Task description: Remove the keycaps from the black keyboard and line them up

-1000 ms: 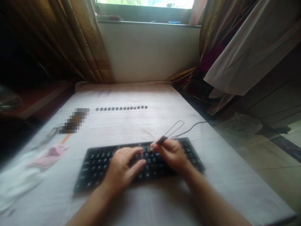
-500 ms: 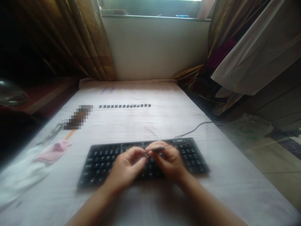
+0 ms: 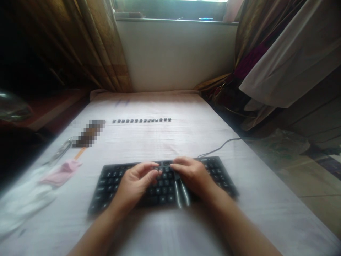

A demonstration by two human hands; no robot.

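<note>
A black keyboard [image 3: 165,190] lies on the light cloth in front of me, with both hands over it. My left hand [image 3: 137,181] pinches a small dark keycap [image 3: 159,168] between thumb and index finger, above the upper middle keys. My right hand [image 3: 193,174], a little to the right, is closed on a keycap puller [image 3: 178,190]. The puller's dark handle is partly hidden by the fingers, and its two wire prongs point toward me. Farther back, several small dark keycaps [image 3: 140,121] form a straight row on the cloth.
At the left lie a pink cloth [image 3: 61,173], a white cloth [image 3: 25,199], a pixelated dark object [image 3: 89,134] and a slim metallic item [image 3: 61,149]. The keyboard's cable [image 3: 221,146] runs off the right edge. Curtains and hanging clothes flank the surface.
My hands have moved apart from where they met over the keyboard. The puller has turned in my right hand, so its prongs now point toward me.
</note>
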